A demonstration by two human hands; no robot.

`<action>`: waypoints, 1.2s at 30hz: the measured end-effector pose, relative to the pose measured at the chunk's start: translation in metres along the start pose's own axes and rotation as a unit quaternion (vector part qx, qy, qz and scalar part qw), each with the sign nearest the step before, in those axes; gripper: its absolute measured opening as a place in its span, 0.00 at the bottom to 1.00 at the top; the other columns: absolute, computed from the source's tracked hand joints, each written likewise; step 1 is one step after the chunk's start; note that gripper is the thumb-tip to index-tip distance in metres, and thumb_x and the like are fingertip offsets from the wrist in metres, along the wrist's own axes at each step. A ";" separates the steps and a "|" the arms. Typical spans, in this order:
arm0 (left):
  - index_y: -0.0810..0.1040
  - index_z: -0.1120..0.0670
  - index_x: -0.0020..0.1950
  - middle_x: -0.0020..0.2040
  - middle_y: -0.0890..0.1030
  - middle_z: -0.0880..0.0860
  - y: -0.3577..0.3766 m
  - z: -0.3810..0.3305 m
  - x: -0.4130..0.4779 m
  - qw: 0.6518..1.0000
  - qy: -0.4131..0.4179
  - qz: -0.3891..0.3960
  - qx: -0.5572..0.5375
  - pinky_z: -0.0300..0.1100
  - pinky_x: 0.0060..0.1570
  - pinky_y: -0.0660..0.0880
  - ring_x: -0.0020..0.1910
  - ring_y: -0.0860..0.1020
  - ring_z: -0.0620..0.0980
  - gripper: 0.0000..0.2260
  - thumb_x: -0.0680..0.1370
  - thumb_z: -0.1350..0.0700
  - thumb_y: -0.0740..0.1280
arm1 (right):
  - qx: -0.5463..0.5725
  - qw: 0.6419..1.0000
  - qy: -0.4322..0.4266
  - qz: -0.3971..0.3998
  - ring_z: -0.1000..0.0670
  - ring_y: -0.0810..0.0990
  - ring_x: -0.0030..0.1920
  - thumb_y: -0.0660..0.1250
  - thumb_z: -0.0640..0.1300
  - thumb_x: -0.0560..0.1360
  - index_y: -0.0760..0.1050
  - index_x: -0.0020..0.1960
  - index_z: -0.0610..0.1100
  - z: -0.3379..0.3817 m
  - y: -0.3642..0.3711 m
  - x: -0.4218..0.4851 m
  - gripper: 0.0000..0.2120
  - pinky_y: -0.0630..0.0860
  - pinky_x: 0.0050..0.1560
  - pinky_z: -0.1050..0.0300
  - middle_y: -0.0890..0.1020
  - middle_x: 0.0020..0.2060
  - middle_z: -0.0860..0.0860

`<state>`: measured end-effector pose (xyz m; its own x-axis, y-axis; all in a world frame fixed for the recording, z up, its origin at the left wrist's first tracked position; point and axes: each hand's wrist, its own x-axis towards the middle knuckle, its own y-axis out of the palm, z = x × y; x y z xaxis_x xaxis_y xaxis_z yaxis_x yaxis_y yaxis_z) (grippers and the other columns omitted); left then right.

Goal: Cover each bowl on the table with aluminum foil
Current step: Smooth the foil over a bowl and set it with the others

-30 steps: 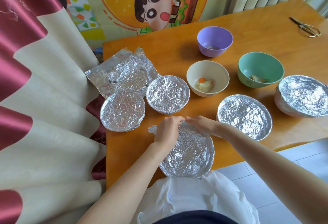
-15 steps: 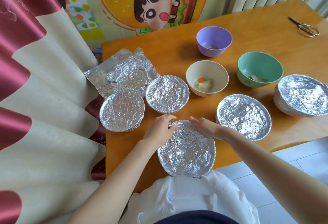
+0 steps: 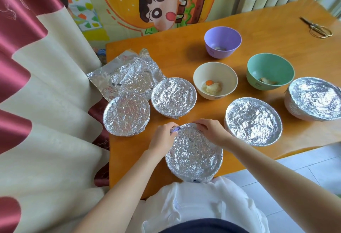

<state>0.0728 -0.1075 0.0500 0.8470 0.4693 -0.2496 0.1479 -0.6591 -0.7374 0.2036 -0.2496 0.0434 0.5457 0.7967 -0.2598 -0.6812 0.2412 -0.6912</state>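
A foil-covered bowl sits at the table's near edge in front of me. My left hand grips its far-left rim, where a bit of purple bowl shows under the foil. My right hand has its fingers curled over the foil at the far rim. Other foil-covered bowls stand at the left, centre-left, right of me and far right. Three bowls are uncovered: purple, cream with food, and teal.
Loose crumpled foil sheets lie at the table's back left corner. Scissors lie at the far right. A curtain hangs along the left edge of the wooden table. Tiled floor shows at the lower right.
The foil flap that stuck out at the bowl's left has been folded down. Both hands shifted along the far rim, the left one now gripping the far-left edge.
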 end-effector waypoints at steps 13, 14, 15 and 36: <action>0.80 0.56 0.59 0.52 0.83 0.52 0.000 -0.003 0.002 0.999 0.022 -0.035 -0.006 0.34 0.44 0.76 0.45 0.81 0.46 0.11 0.77 0.62 0.67 | -0.052 0.999 -0.012 -0.003 0.46 0.79 0.56 0.61 0.42 0.80 0.74 0.65 0.44 0.005 0.007 0.005 0.15 0.73 0.58 0.52 0.82 0.56 0.47; 0.80 0.57 0.59 0.53 0.83 0.53 0.001 -0.002 0.002 0.999 0.023 -0.037 -0.010 0.38 0.48 0.77 0.49 0.81 0.48 0.11 0.77 0.62 0.67 | -0.055 0.998 -0.015 -0.010 0.46 0.79 0.57 0.61 0.41 0.80 0.76 0.64 0.43 0.006 0.007 0.007 0.14 0.72 0.59 0.53 0.82 0.56 0.47; 0.80 0.57 0.60 0.53 0.83 0.53 0.002 -0.001 0.002 0.999 0.021 -0.036 -0.011 0.40 0.50 0.77 0.51 0.81 0.49 0.12 0.77 0.62 0.67 | -0.059 0.998 -0.018 -0.015 0.46 0.79 0.57 0.61 0.40 0.79 0.77 0.62 0.43 0.006 0.007 0.008 0.13 0.72 0.59 0.54 0.82 0.56 0.47; 0.81 0.57 0.57 0.53 0.83 0.51 0.008 0.005 0.003 0.997 0.005 -0.060 -0.045 0.29 0.49 0.74 0.51 0.81 0.45 0.11 0.76 0.62 0.68 | -0.098 0.995 -0.025 0.014 0.44 0.80 0.55 0.60 0.41 0.80 0.76 0.63 0.43 0.014 0.006 0.008 0.14 0.73 0.56 0.52 0.82 0.55 0.46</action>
<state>0.0735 -0.1085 0.0400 0.8257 0.5421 -0.1560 0.2935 -0.6490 -0.7018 0.1969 -0.2344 0.0463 0.4996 0.8294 -0.2500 -0.5854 0.1105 -0.8032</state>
